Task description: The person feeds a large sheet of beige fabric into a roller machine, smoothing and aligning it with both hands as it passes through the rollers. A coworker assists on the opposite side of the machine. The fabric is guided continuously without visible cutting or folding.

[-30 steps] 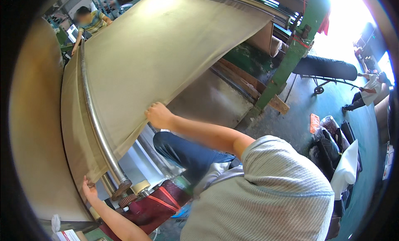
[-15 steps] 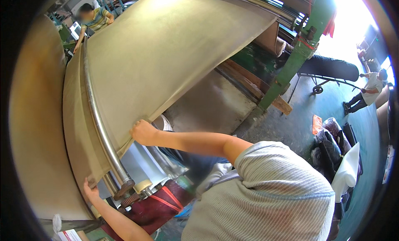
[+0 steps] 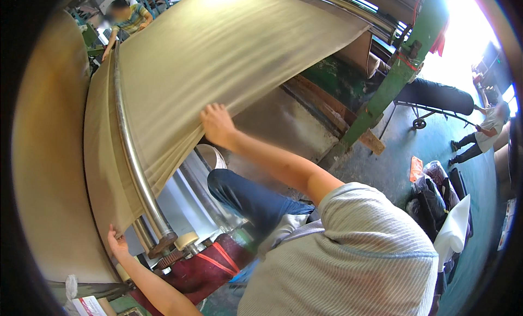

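Observation:
A wide tan sheet of fabric (image 3: 229, 49) stretches from a far roller down over a long metal bar (image 3: 126, 136) at the left. My right hand (image 3: 219, 126) is closed on the sheet's near edge, and creases run from it toward the bar. Low on the left, beside the fabric's bottom corner, my left hand (image 3: 117, 245) has its fingers apart. It is close to the big tan roll (image 3: 49, 152); whether it touches the cloth I cannot tell.
A gear (image 3: 170, 260) and a cream roller end (image 3: 187, 239) sit by the bar's near end. A green post (image 3: 376, 98) rises at the right. Wrapped bundles (image 3: 430, 190) lie on the floor. One person (image 3: 131, 19) stands far left; another (image 3: 490, 128) holds a cart with a dark roll (image 3: 438, 95).
My right hand has moved up and away along the fabric edge, pulling creases into the cloth. The left hand's fingers have come off the fabric's corner and spread.

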`<act>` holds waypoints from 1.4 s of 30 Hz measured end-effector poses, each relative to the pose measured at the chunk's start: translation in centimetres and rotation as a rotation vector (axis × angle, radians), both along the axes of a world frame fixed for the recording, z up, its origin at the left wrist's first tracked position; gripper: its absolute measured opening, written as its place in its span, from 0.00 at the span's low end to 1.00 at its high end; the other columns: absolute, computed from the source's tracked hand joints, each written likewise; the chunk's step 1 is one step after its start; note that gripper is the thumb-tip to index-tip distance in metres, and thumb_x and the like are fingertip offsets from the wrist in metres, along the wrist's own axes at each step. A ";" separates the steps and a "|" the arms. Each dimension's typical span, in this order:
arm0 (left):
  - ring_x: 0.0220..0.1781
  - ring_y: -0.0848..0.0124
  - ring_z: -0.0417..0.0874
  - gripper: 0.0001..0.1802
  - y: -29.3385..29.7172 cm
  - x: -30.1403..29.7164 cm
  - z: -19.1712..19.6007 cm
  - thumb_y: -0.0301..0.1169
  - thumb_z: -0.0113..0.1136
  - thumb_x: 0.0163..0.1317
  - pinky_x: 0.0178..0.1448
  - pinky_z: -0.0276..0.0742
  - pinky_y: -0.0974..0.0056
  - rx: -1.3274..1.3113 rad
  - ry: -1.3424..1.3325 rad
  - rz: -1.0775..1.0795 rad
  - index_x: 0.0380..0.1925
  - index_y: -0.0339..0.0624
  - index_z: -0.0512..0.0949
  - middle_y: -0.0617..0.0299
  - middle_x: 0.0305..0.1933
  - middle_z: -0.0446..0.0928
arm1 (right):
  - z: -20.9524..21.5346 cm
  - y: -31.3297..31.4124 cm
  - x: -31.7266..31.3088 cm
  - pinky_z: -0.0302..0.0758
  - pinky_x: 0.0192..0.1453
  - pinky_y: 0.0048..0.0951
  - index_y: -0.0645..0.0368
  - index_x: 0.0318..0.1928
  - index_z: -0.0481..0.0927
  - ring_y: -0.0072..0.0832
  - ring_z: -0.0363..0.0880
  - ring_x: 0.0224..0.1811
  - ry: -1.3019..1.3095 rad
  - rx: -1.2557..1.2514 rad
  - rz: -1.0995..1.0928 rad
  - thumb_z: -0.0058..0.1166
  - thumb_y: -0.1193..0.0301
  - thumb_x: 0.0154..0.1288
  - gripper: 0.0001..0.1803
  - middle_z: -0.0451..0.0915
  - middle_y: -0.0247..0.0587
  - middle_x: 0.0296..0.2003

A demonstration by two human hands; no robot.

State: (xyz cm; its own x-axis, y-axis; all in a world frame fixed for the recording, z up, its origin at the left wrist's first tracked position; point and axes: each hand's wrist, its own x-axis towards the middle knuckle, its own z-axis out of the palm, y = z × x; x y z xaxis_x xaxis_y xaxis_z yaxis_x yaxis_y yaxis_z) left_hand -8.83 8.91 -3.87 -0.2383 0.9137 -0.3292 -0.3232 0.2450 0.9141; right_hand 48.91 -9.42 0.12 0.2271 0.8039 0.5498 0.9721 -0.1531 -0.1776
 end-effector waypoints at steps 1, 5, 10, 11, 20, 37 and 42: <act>0.34 0.74 0.77 0.18 0.2 -0.8 -0.5 0.30 0.44 0.54 0.35 0.70 0.72 0.020 -0.009 0.084 0.42 0.48 0.79 0.62 0.38 0.78 | -0.1 0.3 1.1 0.66 0.45 0.35 0.58 0.31 0.75 0.37 0.72 0.41 0.012 0.021 -0.047 0.48 0.72 0.49 0.07 0.75 0.44 0.32; 0.22 0.74 0.72 0.16 0.3 -5.0 -1.6 0.32 0.43 0.58 0.23 0.65 0.74 -0.030 0.123 0.255 0.39 0.50 0.80 0.63 0.31 0.77 | -2.8 -0.1 -0.6 0.68 0.41 0.35 0.57 0.26 0.74 0.36 0.75 0.35 -0.042 0.006 0.256 0.48 0.71 0.49 0.04 0.75 0.42 0.25; 0.20 0.72 0.71 0.15 -0.3 -4.6 -1.0 0.32 0.42 0.59 0.23 0.67 0.71 -0.086 0.095 0.468 0.40 0.53 0.79 0.63 0.28 0.76 | -4.0 -0.7 -4.1 0.69 0.40 0.33 0.57 0.27 0.75 0.35 0.77 0.34 -0.023 0.006 0.311 0.46 0.69 0.52 0.06 0.77 0.40 0.26; 0.23 0.72 0.72 0.15 -0.3 -4.6 -0.7 0.32 0.43 0.59 0.25 0.68 0.69 -0.112 0.123 0.438 0.40 0.53 0.79 0.63 0.30 0.77 | -4.0 -0.5 -4.9 0.69 0.40 0.33 0.57 0.27 0.75 0.35 0.77 0.35 -0.020 0.007 0.322 0.47 0.70 0.51 0.06 0.77 0.40 0.26; 0.47 0.71 0.76 0.17 0.3 -3.6 -1.0 0.30 0.46 0.58 0.41 0.71 0.62 -0.079 -0.005 0.118 0.46 0.55 0.78 0.66 0.47 0.77 | -2.9 0.3 -10.4 0.69 0.40 0.33 0.58 0.28 0.74 0.36 0.75 0.34 -0.001 -0.047 0.411 0.49 0.70 0.49 0.05 0.76 0.40 0.25; 0.36 0.73 0.76 0.19 -0.4 -1.5 -0.5 0.27 0.45 0.52 0.39 0.69 0.70 -0.067 -0.028 -0.002 0.44 0.49 0.79 0.67 0.40 0.78 | -0.7 2.2 -2.8 0.68 0.50 0.37 0.60 0.38 0.75 0.39 0.72 0.45 -0.051 -0.163 0.322 0.52 0.72 0.47 0.14 0.74 0.46 0.38; 0.36 0.73 0.75 0.18 1.2 -1.9 -1.4 0.29 0.47 0.52 0.38 0.69 0.71 -0.029 0.057 -0.042 0.43 0.49 0.79 0.67 0.40 0.78 | 0.3 0.5 5.0 0.67 0.46 0.35 0.59 0.29 0.78 0.39 0.75 0.39 -0.026 -0.021 -0.054 0.46 0.71 0.51 0.08 0.78 0.45 0.29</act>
